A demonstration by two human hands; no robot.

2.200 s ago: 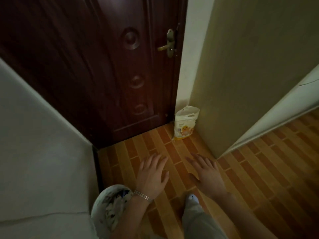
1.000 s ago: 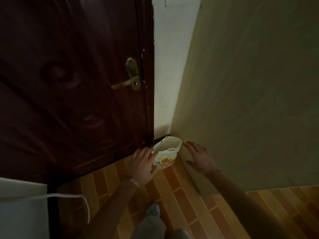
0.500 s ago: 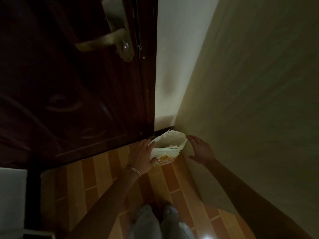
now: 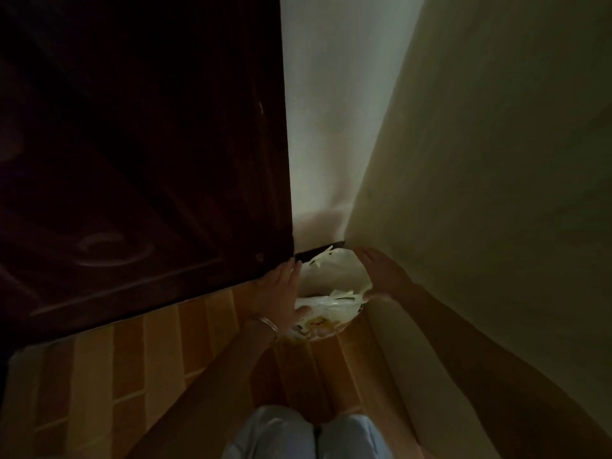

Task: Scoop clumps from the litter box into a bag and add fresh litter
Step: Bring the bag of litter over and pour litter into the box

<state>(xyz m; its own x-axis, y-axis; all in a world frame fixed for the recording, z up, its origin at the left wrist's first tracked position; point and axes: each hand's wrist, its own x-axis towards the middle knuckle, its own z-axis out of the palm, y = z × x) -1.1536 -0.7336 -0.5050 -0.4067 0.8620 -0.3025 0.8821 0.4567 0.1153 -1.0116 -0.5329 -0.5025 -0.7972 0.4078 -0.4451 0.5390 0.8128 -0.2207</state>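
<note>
A cream-coloured litter bag (image 4: 331,286) with an orange print and a torn-open top stands on the floor in the corner between the door and the wall. My left hand (image 4: 281,293) lies against the bag's left side, thumb across its front. My right hand (image 4: 381,276) cups the bag's right side, its thumb at the front rim. The light is dim, and the bag's inside is not visible. No litter box or scoop is in view.
A dark wooden door (image 4: 142,160) fills the left. A white wall strip (image 4: 331,127) and a pale green wall (image 4: 496,193) close in the corner on the right. Orange-brown tiles (image 4: 149,376) cover the floor. My knees (image 4: 311,435) are at the bottom edge.
I have moved closer and lower toward the corner. Both hands went from hovering near the bag to pressing against its two sides. The door handle has left the view.
</note>
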